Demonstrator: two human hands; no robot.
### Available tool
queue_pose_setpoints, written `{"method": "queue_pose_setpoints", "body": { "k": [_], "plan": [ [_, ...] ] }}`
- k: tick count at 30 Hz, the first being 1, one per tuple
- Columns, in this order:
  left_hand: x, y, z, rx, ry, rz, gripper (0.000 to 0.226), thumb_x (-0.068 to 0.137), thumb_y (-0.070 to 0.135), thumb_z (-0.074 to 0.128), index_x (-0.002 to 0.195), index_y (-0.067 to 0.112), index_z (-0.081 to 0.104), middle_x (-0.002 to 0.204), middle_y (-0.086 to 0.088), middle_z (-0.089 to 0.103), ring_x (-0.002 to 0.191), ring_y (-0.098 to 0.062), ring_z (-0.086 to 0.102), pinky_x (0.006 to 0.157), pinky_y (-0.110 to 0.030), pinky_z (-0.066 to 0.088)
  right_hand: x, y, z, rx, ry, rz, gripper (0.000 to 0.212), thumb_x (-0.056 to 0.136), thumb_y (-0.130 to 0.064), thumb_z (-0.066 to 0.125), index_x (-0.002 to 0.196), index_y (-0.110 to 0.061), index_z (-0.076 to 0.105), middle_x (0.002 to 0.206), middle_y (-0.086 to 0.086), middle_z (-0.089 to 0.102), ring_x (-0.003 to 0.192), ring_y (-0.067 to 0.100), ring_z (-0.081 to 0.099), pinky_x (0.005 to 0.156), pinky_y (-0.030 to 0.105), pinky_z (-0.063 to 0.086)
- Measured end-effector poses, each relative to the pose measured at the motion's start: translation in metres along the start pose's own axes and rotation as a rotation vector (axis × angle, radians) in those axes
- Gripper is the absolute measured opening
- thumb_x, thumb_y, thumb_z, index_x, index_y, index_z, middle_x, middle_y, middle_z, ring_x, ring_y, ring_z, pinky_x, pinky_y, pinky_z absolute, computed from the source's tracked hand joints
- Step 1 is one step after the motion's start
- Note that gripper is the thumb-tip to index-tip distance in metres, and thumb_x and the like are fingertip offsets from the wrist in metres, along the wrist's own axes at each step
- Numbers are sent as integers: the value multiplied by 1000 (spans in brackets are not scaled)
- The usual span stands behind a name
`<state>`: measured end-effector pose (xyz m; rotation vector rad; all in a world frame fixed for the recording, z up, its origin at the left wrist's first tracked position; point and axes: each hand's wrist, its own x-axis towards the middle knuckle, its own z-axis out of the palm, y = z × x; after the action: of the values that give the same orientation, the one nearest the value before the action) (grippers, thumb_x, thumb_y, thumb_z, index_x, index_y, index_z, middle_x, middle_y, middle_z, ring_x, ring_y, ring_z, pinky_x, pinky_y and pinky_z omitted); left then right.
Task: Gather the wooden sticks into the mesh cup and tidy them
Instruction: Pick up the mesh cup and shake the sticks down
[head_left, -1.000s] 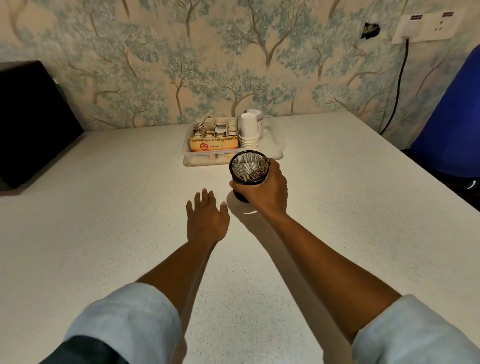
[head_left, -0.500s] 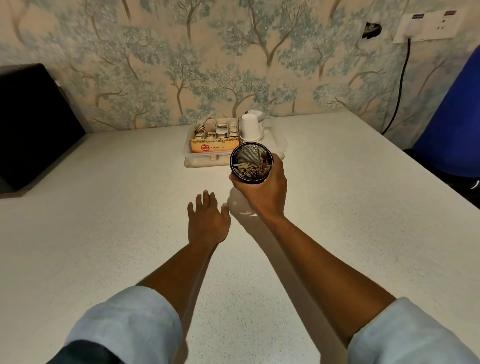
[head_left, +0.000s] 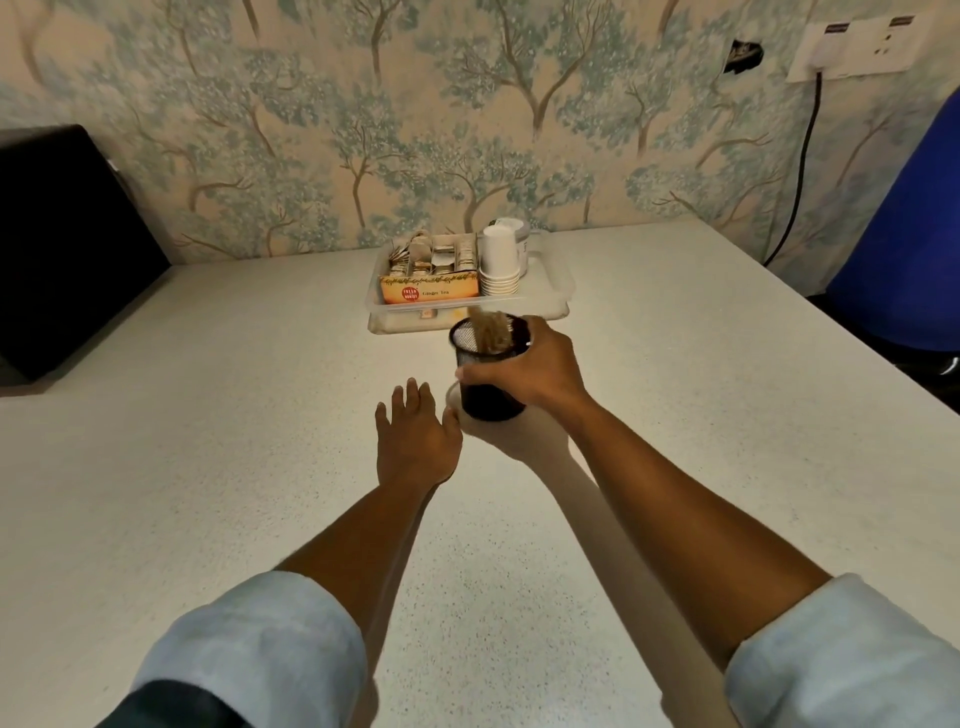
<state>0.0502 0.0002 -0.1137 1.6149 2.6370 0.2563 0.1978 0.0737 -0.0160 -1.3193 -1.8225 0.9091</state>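
A black mesh cup (head_left: 485, 387) stands upright at the middle of the white table (head_left: 208, 441). My right hand (head_left: 524, 371) grips it from the right, fingers curled round its wall. A blurred bundle of wooden sticks (head_left: 491, 330) pokes up out of the cup's mouth. My left hand (head_left: 415, 441) rests flat on the table just left of the cup, fingers straight, thumb close to the cup's base. The cup's far side is hidden.
A clear plastic tray (head_left: 556, 291) behind the cup holds a ginger tea box (head_left: 428, 293), sachets and a stack of white paper cups (head_left: 500, 260). A black box (head_left: 62, 249) sits at the far left. A blue chair (head_left: 909, 234) and a black cable (head_left: 797, 171) are at right.
The cup was tilted toward me half a second ago, showing the sticks inside; it now stands upright and lower, with the sticks poking out. My left hand has stayed put.
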Motion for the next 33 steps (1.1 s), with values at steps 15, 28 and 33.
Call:
{"method": "queue_pose_setpoints", "body": {
  "k": [15, 28, 33],
  "plan": [
    [1, -1, 1, -5, 26, 6, 65, 105, 48, 17, 159, 12, 15, 168, -9, 10, 156, -28, 7, 126, -49, 3, 6, -4, 0, 85, -29, 53, 102, 40, -62, 87, 128, -25, 51, 127, -5, 62, 113, 17, 59, 90, 31, 54],
    [0, 2, -3, -5, 7, -14, 66, 105, 51, 16, 160, 15, 14, 169, -7, 8, 156, -27, 4, 126, -49, 2, 1, -8, 0, 64, -12, -87, 100, 47, -55, 89, 133, -25, 47, 131, -5, 60, 118, 17, 57, 96, 34, 53],
    [0, 2, -3, -29, 16, -11, 65, 105, 49, 17, 159, 14, 16, 169, -7, 9, 156, -27, 5, 126, -49, 2, -5, -13, 2, 109, 108, -228, 98, 49, -51, 89, 133, -26, 46, 129, -5, 61, 115, 14, 57, 95, 28, 52]
  ]
}}
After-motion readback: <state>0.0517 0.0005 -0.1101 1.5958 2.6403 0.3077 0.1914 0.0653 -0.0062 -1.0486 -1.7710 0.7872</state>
